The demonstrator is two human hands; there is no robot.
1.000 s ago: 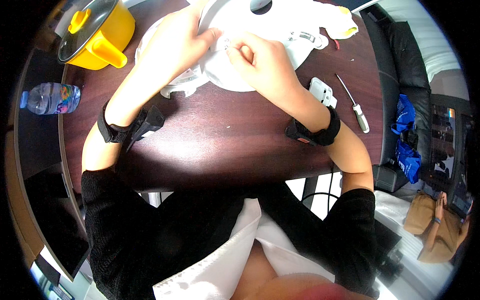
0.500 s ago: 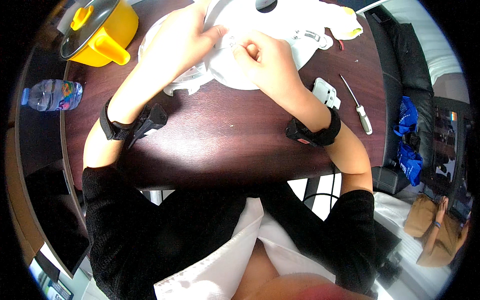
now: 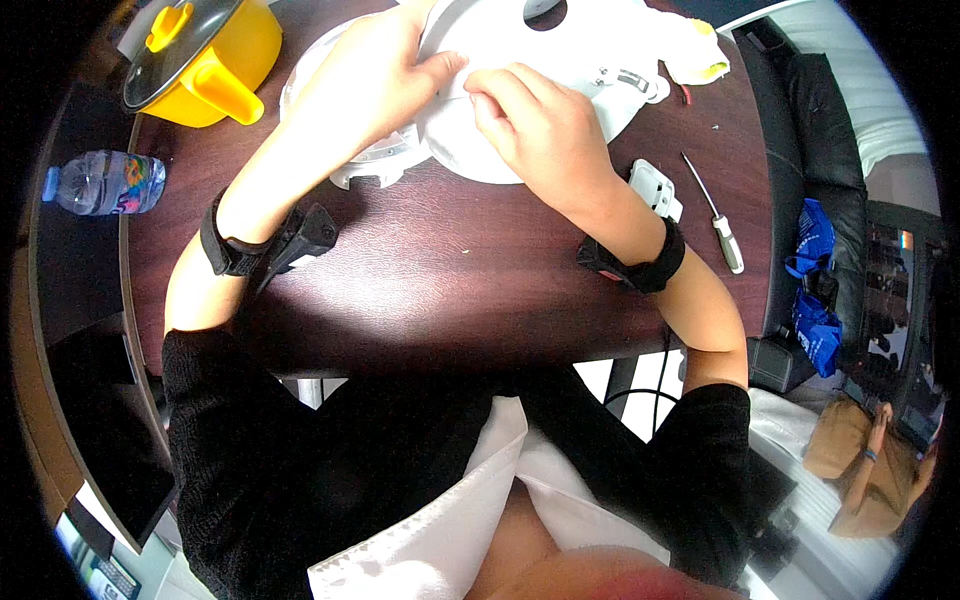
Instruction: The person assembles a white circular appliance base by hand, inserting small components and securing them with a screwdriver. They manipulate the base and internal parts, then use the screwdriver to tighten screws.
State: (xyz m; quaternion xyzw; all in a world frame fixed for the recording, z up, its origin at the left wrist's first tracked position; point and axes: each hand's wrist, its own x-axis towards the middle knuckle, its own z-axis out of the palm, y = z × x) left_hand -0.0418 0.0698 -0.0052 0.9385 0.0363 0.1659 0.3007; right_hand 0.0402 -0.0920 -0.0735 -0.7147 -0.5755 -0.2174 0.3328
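A white plastic housing [image 3: 465,150] with a round dark opening lies at the far side of the table, overlapping a second round white part [image 3: 385,155] with notched edges. My left hand [image 3: 385,75] grips the housing's left side, its thumb stretched toward the middle; its other fingers are partly hidden and washed out by glare. Close to that thumb, my right hand [image 3: 545,130] is closed in a pinch above the housing's surface. Whatever lies between its fingertips is too small to make out. A metal bracket shows on the housing's right arm.
To the right lie a screwdriver [image 3: 725,225] and a small white plastic piece [image 3: 653,184]. A white and yellow cloth-like item [image 3: 695,62] sits at the far right, by a short red wire [image 3: 687,95]. On the left are a yellow lidded pot [image 3: 225,80] and a water bottle [image 3: 110,183].
My right hand has shifted slightly right and nearer, its fingers more folded over. The left hand stays almost in place on the housing.
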